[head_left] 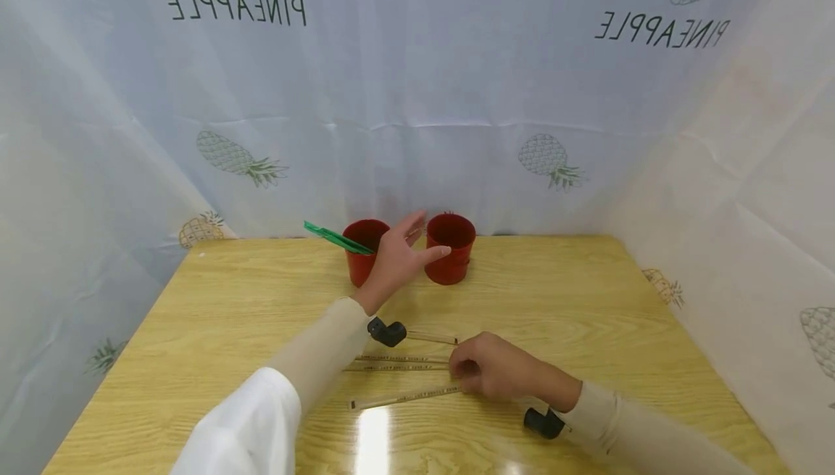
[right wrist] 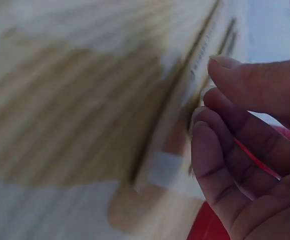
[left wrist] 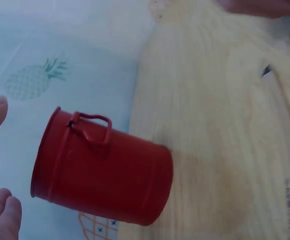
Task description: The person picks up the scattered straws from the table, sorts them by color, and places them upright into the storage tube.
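Note:
Two red metal buckets stand at the back of the table in the head view. My left hand (head_left: 406,249) reaches between them, thumb and fingers spread beside the right bucket (head_left: 450,261). That bucket (left wrist: 102,167), with a small handle on its side, shows a gap to the fingers in the left wrist view. Green strips (head_left: 335,238) lean out of the left bucket (head_left: 359,266). My right hand (head_left: 496,368) is low over the right ends of several thin sticks in printed wrappers (head_left: 404,396). In the right wrist view its half-curled fingertips (right wrist: 205,132) overlap a blurred wrapped stick.
The wooden table (head_left: 554,301) has a white pineapple-print curtain (head_left: 404,91) along its back and sides. A black wrist camera (head_left: 388,332) sits at the left wrist, another black wrist camera (head_left: 544,423) at the right. Light glares off the front of the table.

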`<action>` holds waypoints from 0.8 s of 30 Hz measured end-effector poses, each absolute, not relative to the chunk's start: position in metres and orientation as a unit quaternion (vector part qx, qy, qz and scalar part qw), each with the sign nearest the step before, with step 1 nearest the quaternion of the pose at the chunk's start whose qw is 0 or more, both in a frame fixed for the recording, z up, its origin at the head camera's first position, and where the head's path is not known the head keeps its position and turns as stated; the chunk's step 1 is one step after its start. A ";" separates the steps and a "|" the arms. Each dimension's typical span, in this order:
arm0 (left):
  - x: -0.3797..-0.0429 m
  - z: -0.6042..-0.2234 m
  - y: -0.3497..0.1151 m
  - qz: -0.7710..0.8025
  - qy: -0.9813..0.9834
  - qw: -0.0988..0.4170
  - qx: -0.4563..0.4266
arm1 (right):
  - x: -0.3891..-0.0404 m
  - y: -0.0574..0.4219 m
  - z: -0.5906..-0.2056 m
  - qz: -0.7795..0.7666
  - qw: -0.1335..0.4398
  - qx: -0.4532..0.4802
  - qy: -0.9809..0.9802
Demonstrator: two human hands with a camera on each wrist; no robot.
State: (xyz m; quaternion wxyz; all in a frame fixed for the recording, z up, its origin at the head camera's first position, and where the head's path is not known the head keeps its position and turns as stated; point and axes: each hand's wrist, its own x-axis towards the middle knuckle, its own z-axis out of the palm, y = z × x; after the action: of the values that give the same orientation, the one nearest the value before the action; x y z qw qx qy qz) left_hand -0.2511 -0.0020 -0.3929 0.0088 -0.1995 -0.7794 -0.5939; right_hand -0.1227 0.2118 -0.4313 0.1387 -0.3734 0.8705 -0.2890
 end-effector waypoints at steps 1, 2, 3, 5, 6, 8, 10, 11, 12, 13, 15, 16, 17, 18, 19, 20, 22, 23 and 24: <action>-0.255 -0.392 0.000 -0.591 -0.781 0.008 -0.200 | -0.121 0.211 -0.433 -0.277 0.147 -0.376 0.872; -0.259 -0.393 0.002 -0.587 -0.784 0.006 -0.200 | -0.120 0.210 -0.433 -0.265 0.153 -0.380 0.873; -0.262 -0.393 0.004 -0.584 -0.786 0.005 -0.202 | -0.119 0.209 -0.434 -0.253 0.155 -0.385 0.874; -0.269 -0.394 0.007 -0.580 -0.788 -0.001 -0.207 | -0.117 0.208 -0.435 -0.232 0.149 -0.398 0.875; -0.271 -0.395 0.008 -0.577 -0.789 -0.006 -0.210 | -0.116 0.207 -0.435 -0.223 0.145 -0.404 0.875; -0.275 -0.395 0.009 -0.573 -0.792 -0.019 -0.212 | -0.114 0.205 -0.434 -0.203 0.135 -0.417 0.876; -0.278 -0.395 0.008 -0.569 -0.794 -0.031 -0.212 | -0.113 0.204 -0.433 -0.181 0.131 -0.428 0.876; -0.279 -0.395 0.008 -0.568 -0.795 -0.036 -0.211 | -0.112 0.202 -0.432 -0.169 0.132 -0.432 0.876; -0.280 -0.395 0.007 -0.567 -0.795 -0.041 -0.210 | -0.111 0.201 -0.431 -0.158 0.133 -0.435 0.876; -0.281 -0.396 0.006 -0.566 -0.796 -0.045 -0.209 | -0.110 0.200 -0.430 -0.140 0.134 -0.438 0.878; -0.284 -0.396 0.006 -0.565 -0.797 -0.051 -0.209 | -0.108 0.197 -0.427 -0.105 0.137 -0.441 0.881; -0.285 -0.397 0.005 -0.563 -0.798 -0.054 -0.209 | -0.107 0.196 -0.426 -0.084 0.137 -0.444 0.882; -0.286 -0.397 0.005 -0.563 -0.797 -0.056 -0.209 | -0.106 0.195 -0.425 -0.063 0.135 -0.447 0.882; -0.288 -0.398 0.005 -0.562 -0.798 -0.058 -0.208 | -0.105 0.193 -0.424 -0.041 0.131 -0.451 0.882; -0.289 -0.398 0.006 -0.561 -0.799 -0.060 -0.208 | -0.104 0.192 -0.423 -0.020 0.125 -0.457 0.880; -0.290 -0.399 0.006 -0.560 -0.800 -0.062 -0.208 | -0.103 0.191 -0.423 -0.004 0.121 -0.460 0.879; -0.291 -0.400 0.008 -0.558 -0.801 -0.066 -0.208 | -0.103 0.191 -0.422 0.015 0.115 -0.465 0.878; -0.292 -0.400 0.008 -0.557 -0.801 -0.067 -0.207 | -0.102 0.191 -0.423 0.019 0.114 -0.462 0.879; -0.292 -0.400 0.009 -0.556 -0.802 -0.068 -0.207 | -0.103 0.192 -0.422 0.016 0.117 -0.459 0.881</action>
State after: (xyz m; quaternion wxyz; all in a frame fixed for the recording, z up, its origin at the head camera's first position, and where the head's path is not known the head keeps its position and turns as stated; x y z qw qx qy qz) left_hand -0.2922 0.0093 -0.4001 -0.0680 -0.2069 -0.8021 -0.5560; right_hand -0.1026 0.1919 -0.4220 0.1169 -0.4587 0.8807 0.0164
